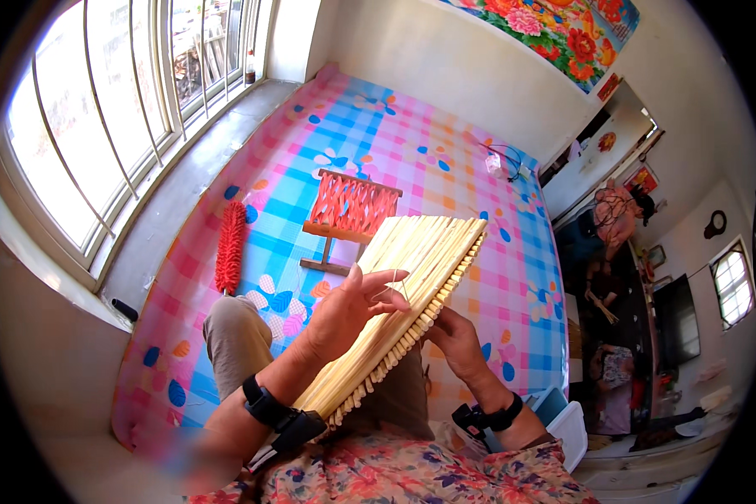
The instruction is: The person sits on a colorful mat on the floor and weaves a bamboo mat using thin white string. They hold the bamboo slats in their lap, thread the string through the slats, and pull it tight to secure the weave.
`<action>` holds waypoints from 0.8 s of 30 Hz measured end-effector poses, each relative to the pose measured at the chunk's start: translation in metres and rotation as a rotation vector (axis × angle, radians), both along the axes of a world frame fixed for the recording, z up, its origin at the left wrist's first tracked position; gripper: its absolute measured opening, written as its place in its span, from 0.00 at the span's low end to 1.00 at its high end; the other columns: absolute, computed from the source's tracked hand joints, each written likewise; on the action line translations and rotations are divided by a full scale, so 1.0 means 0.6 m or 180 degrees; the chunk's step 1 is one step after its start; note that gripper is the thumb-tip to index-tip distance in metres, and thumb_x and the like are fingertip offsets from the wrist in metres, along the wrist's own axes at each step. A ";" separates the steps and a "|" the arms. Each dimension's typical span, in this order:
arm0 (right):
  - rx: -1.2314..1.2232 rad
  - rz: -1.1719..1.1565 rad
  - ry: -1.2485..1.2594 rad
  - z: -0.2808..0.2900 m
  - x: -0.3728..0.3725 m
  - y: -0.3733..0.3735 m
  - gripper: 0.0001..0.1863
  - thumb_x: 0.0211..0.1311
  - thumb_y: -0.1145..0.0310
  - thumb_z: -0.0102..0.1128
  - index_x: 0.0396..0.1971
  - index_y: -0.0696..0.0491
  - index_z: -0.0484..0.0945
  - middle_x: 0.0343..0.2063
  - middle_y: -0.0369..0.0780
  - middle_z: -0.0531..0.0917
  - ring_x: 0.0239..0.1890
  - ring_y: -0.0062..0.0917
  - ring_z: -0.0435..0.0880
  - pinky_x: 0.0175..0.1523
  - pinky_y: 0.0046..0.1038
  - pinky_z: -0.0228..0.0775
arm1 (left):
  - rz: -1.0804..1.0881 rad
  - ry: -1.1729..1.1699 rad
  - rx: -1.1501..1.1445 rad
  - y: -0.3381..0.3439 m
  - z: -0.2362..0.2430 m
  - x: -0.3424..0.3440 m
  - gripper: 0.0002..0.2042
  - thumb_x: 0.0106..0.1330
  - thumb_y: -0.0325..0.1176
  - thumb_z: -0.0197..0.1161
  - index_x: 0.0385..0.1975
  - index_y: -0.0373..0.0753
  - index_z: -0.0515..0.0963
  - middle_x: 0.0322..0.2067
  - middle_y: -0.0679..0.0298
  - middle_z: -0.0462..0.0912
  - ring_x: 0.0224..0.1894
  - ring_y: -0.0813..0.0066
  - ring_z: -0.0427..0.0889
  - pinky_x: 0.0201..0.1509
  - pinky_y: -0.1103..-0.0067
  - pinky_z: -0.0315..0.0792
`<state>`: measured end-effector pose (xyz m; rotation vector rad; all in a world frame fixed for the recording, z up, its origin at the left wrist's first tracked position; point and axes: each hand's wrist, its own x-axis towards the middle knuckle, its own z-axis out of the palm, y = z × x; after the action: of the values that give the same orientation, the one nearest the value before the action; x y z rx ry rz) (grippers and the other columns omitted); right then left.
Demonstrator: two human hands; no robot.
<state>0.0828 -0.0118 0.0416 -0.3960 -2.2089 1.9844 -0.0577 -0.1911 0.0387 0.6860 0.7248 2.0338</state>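
A flat mat of pale yellow stalks (395, 269), laid side by side, slants across my lap with its cut ends along the right edge. Over its upper face is my left hand (353, 307), its fingers partly bent around a fine thread (400, 284) that touches the stalks. My right hand (458, 340) grips the mat's right edge from below; some of its fingertips are hidden behind the stalks. Both wrists wear black straps.
A folding stool (353, 206) with red woven straps stands ahead on the checked bed covering (445, 181). A red fluffy duster (231, 248) lies at left, beside my knee. White plastic bin (571, 433) at lower right. Other people (617, 214) are at the far right; barred window at left.
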 end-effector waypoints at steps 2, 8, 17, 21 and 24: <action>-0.0278 0.0160 -0.0039 0.010 0.006 -0.006 0.08 0.65 0.77 0.58 0.43 0.58 0.78 0.30 0.33 0.81 0.34 0.15 0.78 0.42 0.21 0.70 | -0.0017 0.0050 -0.0009 0.004 -0.001 -0.002 0.35 0.75 0.60 0.33 0.62 0.34 0.68 0.39 0.58 0.83 0.51 0.67 0.77 0.63 0.66 0.63; 0.0056 -0.0017 0.0102 -0.004 0.016 -0.003 0.04 0.65 0.79 0.56 0.37 0.60 0.79 0.31 0.39 0.81 0.27 0.18 0.78 0.34 0.21 0.71 | -0.0102 -0.0002 0.0017 0.015 0.002 -0.008 0.34 0.75 0.59 0.32 0.61 0.33 0.69 0.39 0.58 0.82 0.49 0.67 0.78 0.62 0.68 0.63; 0.1921 -0.0282 0.0588 -0.009 0.050 0.005 0.05 0.57 0.80 0.61 0.34 0.58 0.81 0.26 0.40 0.78 0.27 0.26 0.81 0.33 0.25 0.73 | -0.0165 0.0093 -0.0066 0.033 -0.011 -0.007 0.34 0.75 0.58 0.35 0.54 0.29 0.74 0.31 0.60 0.81 0.41 0.69 0.78 0.56 0.70 0.68; 0.1637 -0.0367 0.0326 -0.007 0.067 0.011 0.03 0.60 0.81 0.59 0.33 0.59 0.80 0.26 0.39 0.78 0.24 0.23 0.82 0.31 0.23 0.74 | -0.0337 -0.0216 -0.0148 0.033 -0.007 -0.008 0.34 0.75 0.58 0.35 0.44 0.28 0.77 0.26 0.62 0.79 0.36 0.71 0.78 0.53 0.72 0.69; 0.1377 -0.0486 0.0200 -0.024 0.077 0.018 0.03 0.66 0.79 0.55 0.32 0.60 0.78 0.25 0.38 0.78 0.25 0.20 0.83 0.31 0.21 0.74 | -0.0430 -0.0350 -0.0190 0.034 -0.010 -0.014 0.33 0.76 0.57 0.35 0.39 0.29 0.78 0.25 0.63 0.79 0.35 0.72 0.78 0.51 0.73 0.69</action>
<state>0.1289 -0.0012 0.0275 -0.4194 -2.3987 1.3736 -0.0660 -0.1710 0.0329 0.5689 0.6549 1.9032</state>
